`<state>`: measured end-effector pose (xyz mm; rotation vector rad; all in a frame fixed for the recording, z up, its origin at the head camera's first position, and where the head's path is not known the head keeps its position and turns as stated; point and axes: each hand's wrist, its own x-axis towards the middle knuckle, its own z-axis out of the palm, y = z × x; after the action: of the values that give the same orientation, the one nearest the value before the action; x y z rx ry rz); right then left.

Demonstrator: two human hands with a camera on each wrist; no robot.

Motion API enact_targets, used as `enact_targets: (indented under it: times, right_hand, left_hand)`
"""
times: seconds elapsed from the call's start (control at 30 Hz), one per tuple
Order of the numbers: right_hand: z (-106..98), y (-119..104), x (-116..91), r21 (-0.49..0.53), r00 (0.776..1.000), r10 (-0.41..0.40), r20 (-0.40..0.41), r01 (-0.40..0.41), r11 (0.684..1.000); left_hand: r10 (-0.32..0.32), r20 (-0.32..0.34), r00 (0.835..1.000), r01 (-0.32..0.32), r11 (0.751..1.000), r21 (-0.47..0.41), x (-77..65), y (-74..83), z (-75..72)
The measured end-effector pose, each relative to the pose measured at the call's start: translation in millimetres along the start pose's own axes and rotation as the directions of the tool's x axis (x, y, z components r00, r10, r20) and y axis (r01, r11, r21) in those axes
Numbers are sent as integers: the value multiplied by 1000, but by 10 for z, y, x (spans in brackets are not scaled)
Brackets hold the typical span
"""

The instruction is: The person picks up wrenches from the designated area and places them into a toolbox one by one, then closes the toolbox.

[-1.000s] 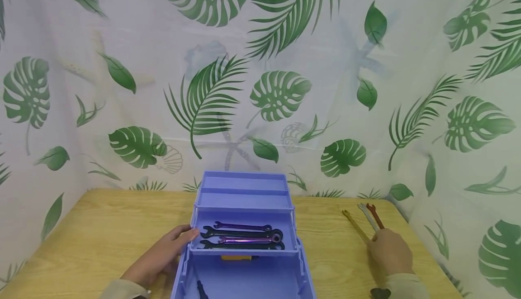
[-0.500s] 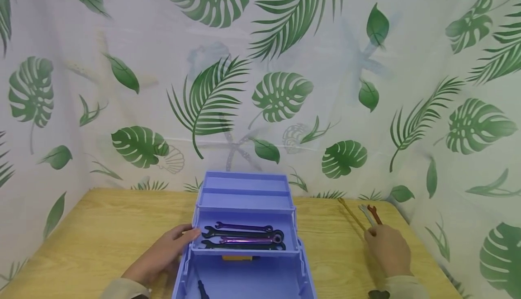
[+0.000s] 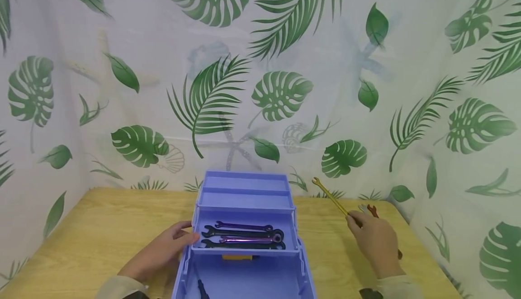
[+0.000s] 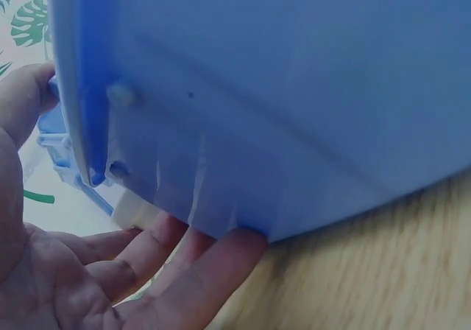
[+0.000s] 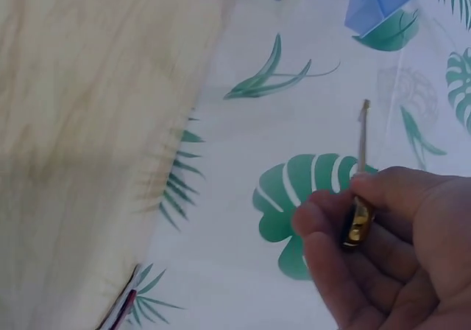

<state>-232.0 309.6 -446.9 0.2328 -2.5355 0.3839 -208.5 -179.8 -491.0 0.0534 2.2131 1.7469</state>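
A periwinkle toolbox (image 3: 244, 274) stands unfolded in the middle of the table. My left hand (image 3: 164, 249) holds its left side; in the left wrist view the thumb lies on one side of a blue edge, while the fingers (image 4: 210, 278) touch the outer wall. My right hand (image 3: 376, 240) pinches a gold wrench (image 3: 331, 197), raised right of the box with its open end up and to the left. The right wrist view shows that wrench (image 5: 360, 223) between thumb and fingers. Several dark and purple wrenches (image 3: 244, 233) lie in the middle tray.
A red-brown wrench (image 3: 372, 210) and a silver wrench (image 3: 362, 208) lie on the wooden table (image 3: 325, 231), partly behind my right hand. Inside the box's bottom are a dark-handled screwdriver-like tool (image 3: 202, 290) and a yellow item (image 3: 237, 258). A leaf-patterned sheet (image 3: 260, 32) hangs behind.
My right hand has lifted the gold wrench off the table and brought it leftward, away from the silver and red-brown wrenches. My left hand has stayed on the toolbox.
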Motion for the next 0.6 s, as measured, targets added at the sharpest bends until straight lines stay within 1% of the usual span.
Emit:
enact_targets:
  times: [0.1, 0.27, 0.43, 0.6]
  right_hand:
    - [7, -97, 17, -9, 994, -68, -85, 67, 998]
    - [7, -220, 28, 3, 974, -168, -154, 170, 985]
    - [38, -318, 25, 7, 941, -267, -209, 274, 962]
    - [79, -409, 24, 10, 903, -362, -231, 374, 927]
  left_hand:
    - [0, 20, 1000, 1, 999, -34, 4, -26, -16]
    - [3, 58, 998, 1, 998, -68, -11, -28, -26]
    - [2, 75, 997, 4, 996, -85, -9, -7, -21]
    - [-8, 69, 998, 15, 996, -91, -6, -12, -22]
